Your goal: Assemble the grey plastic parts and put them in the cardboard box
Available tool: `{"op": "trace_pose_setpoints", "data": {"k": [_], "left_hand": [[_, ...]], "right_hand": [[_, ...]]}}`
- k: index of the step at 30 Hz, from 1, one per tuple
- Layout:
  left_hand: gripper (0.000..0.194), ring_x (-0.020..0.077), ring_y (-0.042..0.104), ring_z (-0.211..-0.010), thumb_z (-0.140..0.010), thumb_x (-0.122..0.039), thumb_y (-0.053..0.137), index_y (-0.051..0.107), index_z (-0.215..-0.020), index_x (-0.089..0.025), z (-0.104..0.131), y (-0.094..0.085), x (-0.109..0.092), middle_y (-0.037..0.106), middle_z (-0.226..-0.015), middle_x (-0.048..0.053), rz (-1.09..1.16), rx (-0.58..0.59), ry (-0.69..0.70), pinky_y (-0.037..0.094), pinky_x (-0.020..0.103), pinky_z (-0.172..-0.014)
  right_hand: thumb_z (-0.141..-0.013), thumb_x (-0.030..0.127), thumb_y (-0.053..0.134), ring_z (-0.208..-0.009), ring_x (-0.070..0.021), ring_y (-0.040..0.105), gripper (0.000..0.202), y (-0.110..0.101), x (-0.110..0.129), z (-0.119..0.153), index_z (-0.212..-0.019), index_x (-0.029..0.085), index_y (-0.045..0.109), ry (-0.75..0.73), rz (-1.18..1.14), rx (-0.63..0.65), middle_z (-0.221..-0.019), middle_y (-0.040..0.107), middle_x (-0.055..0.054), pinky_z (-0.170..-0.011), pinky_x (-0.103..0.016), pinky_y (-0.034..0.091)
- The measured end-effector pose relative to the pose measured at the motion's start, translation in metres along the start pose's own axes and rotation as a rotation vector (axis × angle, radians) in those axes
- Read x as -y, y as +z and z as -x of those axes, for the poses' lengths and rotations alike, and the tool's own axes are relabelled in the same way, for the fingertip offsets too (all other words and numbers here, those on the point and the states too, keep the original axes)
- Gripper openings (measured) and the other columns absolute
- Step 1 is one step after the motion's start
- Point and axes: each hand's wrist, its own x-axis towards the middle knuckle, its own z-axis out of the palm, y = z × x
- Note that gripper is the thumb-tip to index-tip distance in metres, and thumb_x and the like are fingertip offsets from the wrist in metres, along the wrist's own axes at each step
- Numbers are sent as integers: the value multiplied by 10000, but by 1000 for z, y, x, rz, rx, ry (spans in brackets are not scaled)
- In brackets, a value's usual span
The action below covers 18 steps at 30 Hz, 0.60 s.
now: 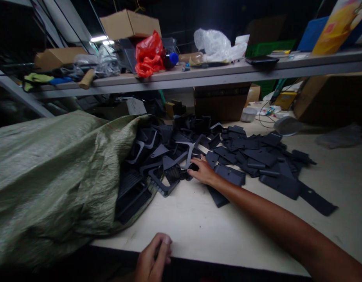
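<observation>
My right hand reaches over the table to a heap of dark grey plastic parts. Its fingers are apart, with the tips at the lower end of a grey angled plastic frame; whether they touch it I cannot tell. Right beside that hand lie flat dark plastic plates in a loose pile. Low in the view, my left hand is closed by the table's front edge, thumb over curled fingers, and nothing shows in it. More frame-like parts spill from the mouth of a green woven sack.
Above the back of the table runs a shelf with a red plastic bag, a cardboard box and a yellow-orange container. Behind the pile stand a brown carton and a round tub.
</observation>
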Motion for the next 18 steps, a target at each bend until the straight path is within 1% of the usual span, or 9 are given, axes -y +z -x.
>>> {"op": "trace_pose_setpoints", "data": {"k": [2, 4, 6, 9, 12, 13, 15, 17, 18], "left_hand": [[522, 278, 660, -768, -843, -776, 632, 730, -850, -264, -6, 3, 1, 688, -769, 63, -8, -7, 36, 540, 321, -711], [497, 268, 671, -806, -862, -730, 654, 727, -950, -246, -10, 3, 2, 706, -859, 63, -12, -16, 63, 541, 315, -735], [488, 257, 679, -809, -881, -698, 656, 704, -1020, -233, -15, 2, 0, 704, -917, 62, -19, -17, 76, 543, 319, -736], [475, 236, 680, -807, -933, -661, 619, 649, -1126, -228, -19, -1, -8, 676, -959, 45, -60, -10, 106, 533, 331, -744], [447, 222, 682, -843, -962, -633, 605, 616, -1178, -241, -18, -3, -14, 667, -1026, 38, -106, -5, 126, 512, 331, -755], [440, 219, 684, -851, -966, -629, 605, 612, -1182, -245, -17, -3, -14, 667, -1037, 36, -108, 0, 125, 508, 331, -759], [428, 212, 686, -847, -975, -621, 599, 607, -1188, -250, -13, 0, -12, 669, -1029, 28, -92, 18, 114, 503, 332, -766], [421, 206, 682, -817, -982, -618, 592, 607, -1180, -248, -9, 5, -10, 675, -1003, 25, -80, 56, 100, 496, 330, -749], [420, 205, 681, -806, -983, -618, 591, 610, -1179, -247, -9, 8, -10, 682, -1006, 27, -86, 81, 94, 493, 329, -730]], "right_hand": [[-895, 392, 713, -1465, -338, 485, 531, -11, -5, 14, -1376, 168, 695, -22, 3, -5, -1486, 624, -143, -1261, -545, 323], [-927, 388, 674, -1498, -320, 447, 552, -22, -11, 26, -1430, 162, 658, -45, 13, -15, -1555, 559, -156, -1253, -512, 357], [-932, 339, 651, -1489, -308, 462, 562, -31, -15, 36, -1464, 161, 630, -61, 34, -14, -1575, 535, -161, -1257, -506, 360], [-908, 257, 636, -1474, -326, 482, 568, -43, -18, 44, -1462, 132, 629, -74, 78, 16, -1565, 541, -182, -1259, -525, 359], [-916, 237, 621, -1443, -318, 516, 529, -54, -14, 54, -1434, 135, 651, -92, 116, 57, -1524, 586, -164, -1250, -494, 381], [-922, 248, 622, -1418, -317, 540, 523, -58, -12, 60, -1433, 143, 651, -82, 148, 67, -1499, 611, -154, -1235, -486, 401], [-936, 300, 633, -1357, -331, 587, 528, -64, -7, 77, -1443, 154, 640, -16, 245, 77, -1442, 653, -149, -1189, -489, 450], [-935, 388, 663, -1291, -354, 624, 591, -62, -2, 99, -1476, 156, 609, 87, 341, 100, -1417, 662, -163, -1130, -502, 497], [-915, 438, 696, -1281, -370, 625, 651, -58, 0, 111, -1495, 161, 594, 134, 374, 120, -1432, 646, -175, -1108, -513, 510]]}}
